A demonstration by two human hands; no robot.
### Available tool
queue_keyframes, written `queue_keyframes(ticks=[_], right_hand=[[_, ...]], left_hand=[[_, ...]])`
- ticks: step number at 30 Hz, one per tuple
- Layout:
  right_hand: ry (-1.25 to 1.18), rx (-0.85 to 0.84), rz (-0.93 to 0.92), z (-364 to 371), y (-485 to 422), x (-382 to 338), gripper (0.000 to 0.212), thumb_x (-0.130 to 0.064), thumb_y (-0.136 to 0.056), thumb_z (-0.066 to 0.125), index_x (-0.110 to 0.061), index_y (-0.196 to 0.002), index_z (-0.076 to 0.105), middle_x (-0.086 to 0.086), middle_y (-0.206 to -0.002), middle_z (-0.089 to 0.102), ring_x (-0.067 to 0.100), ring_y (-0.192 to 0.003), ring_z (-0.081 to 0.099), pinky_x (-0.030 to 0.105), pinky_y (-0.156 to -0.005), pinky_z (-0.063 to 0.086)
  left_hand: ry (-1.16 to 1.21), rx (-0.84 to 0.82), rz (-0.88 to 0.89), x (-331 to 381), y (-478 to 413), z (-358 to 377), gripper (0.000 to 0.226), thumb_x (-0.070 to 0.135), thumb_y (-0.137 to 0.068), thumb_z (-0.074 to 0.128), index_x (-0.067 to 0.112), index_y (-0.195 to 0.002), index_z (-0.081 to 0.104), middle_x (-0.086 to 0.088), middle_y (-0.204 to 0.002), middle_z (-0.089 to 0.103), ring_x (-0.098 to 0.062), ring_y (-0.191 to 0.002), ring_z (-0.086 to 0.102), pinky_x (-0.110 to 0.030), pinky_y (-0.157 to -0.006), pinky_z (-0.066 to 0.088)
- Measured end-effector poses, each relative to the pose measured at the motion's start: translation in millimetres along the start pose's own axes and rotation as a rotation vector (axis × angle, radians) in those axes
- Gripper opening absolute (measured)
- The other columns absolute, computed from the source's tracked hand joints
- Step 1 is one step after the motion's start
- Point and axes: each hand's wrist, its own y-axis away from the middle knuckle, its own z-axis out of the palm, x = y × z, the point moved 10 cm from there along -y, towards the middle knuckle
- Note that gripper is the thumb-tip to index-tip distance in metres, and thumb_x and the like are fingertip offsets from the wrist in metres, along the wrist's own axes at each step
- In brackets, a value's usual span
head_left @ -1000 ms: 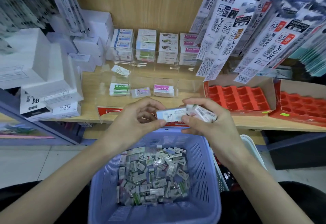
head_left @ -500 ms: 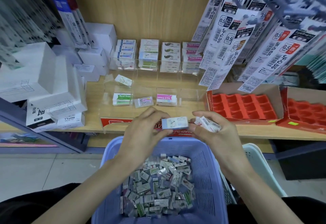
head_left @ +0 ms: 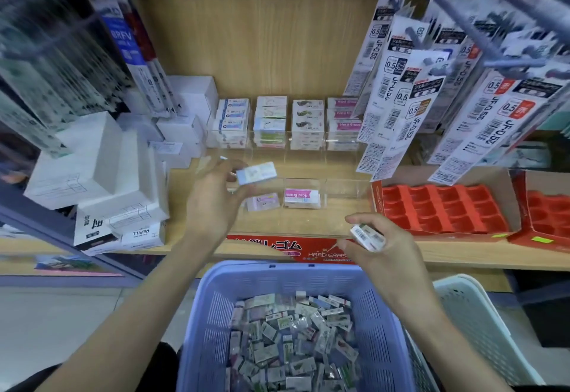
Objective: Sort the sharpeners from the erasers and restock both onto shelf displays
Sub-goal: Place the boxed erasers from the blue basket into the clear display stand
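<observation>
A blue-sleeved eraser [head_left: 257,173] is pinched in the grip of the left hand [head_left: 212,206] over the clear shelf display [head_left: 339,189], apparently for slotting by type, while a barcoded spare eraser [head_left: 367,237] is clasped in the right hand [head_left: 388,259] near the stock-filled lilac basket [head_left: 216,314].

White-and-blue wrapped eraser [head_left: 256,172], roughly level, pinched in left hand [head_left: 212,203] over the clear acrylic display tray [head_left: 345,188]. White barcoded erasers [head_left: 367,236] gripped in right hand [head_left: 391,246], near right. Pink-labelled hard eraser [head_left: 301,198] and pale pink eraser [head_left: 265,202] lie flat in the tray. Loose wrapped erasers [head_left: 293,345] heaped in near lilac plastic basket [head_left: 216,314].
</observation>
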Motion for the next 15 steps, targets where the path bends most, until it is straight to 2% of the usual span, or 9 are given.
queue_keyframes(ticks=[2, 5, 7, 10, 13, 15], right_hand=[[-0.024, -0.012, 0.004, 6.8, -1.9, -0.1, 0.021, -0.019, -0.078, 0.076, -0.033, -0.090, 0.066, -0.010, -0.075, 0.063, 0.000, -0.059, 0.052, 0.016, -0.053, 0.040], [-0.022, -0.023, -0.005, 14.0, -2.8, -1.5, 0.018, -0.021, -0.080, 0.074, -0.033, -0.092, 0.066, -0.010, -0.077, 0.064, -0.003, -0.058, 0.053, 0.012, -0.048, 0.037], [-0.024, -0.018, -0.001, 13.5, -4.5, -1.7, 0.018, -0.020, -0.080, 0.073, -0.033, -0.091, 0.066, -0.012, -0.077, 0.064, -0.005, -0.060, 0.055, 0.010, -0.048, 0.037], [-0.068, 0.016, 0.018, 4.0, -8.2, 2.4, 0.020, -0.016, -0.079, 0.074, -0.032, -0.086, 0.066, -0.015, -0.069, 0.065, -0.001, -0.058, 0.054, 0.014, -0.054, 0.041], [-0.062, 0.086, 0.035, -14.9, -8.4, 7.8, 0.026, -0.007, -0.079, 0.071, -0.031, -0.083, 0.065, -0.014, -0.063, 0.064, 0.001, -0.053, 0.052, 0.017, -0.054, 0.043], [-0.010, 0.127, 0.032, -26.8, -4.9, 10.0, 0.025, -0.009, -0.079, 0.069, -0.033, -0.083, 0.065, -0.014, -0.064, 0.065, 0.007, -0.055, 0.055, 0.025, -0.058, 0.046]], left_hand=[[-0.051, 0.015, -0.037, -13.4, -23.6, -1.3, 0.030, 0.015, -0.082, 0.071, 0.011, -0.112, 0.065, -0.002, -0.112, 0.061, -0.019, -0.093, 0.058, -0.034, -0.075, 0.048], [-0.119, -0.049, 0.014, -12.0, -44.7, 9.4, 0.032, 0.018, -0.080, 0.073, 0.011, -0.111, 0.066, -0.007, -0.109, 0.063, -0.027, -0.102, 0.056, -0.038, -0.081, 0.045], [-0.070, -0.072, 0.074, 5.8, -42.1, 15.0, 0.032, 0.020, -0.080, 0.074, 0.013, -0.110, 0.067, -0.003, -0.106, 0.063, -0.023, -0.103, 0.053, -0.038, -0.085, 0.043], [0.074, -0.139, 0.157, 41.5, -16.1, 30.2, 0.031, 0.023, -0.078, 0.075, 0.016, -0.106, 0.066, 0.004, -0.102, 0.058, -0.013, -0.099, 0.045, -0.029, -0.083, 0.035], [-0.009, -0.279, 0.305, 78.1, 20.1, 69.4, 0.033, 0.036, -0.077, 0.073, 0.023, -0.107, 0.067, 0.008, -0.105, 0.061, -0.011, -0.101, 0.044, -0.026, -0.077, 0.024], [-0.091, -0.326, 0.321, 90.7, 29.4, 94.7, 0.035, 0.041, -0.080, 0.068, 0.028, -0.112, 0.065, 0.012, -0.110, 0.060, -0.012, -0.109, 0.042, -0.025, -0.077, 0.020]])
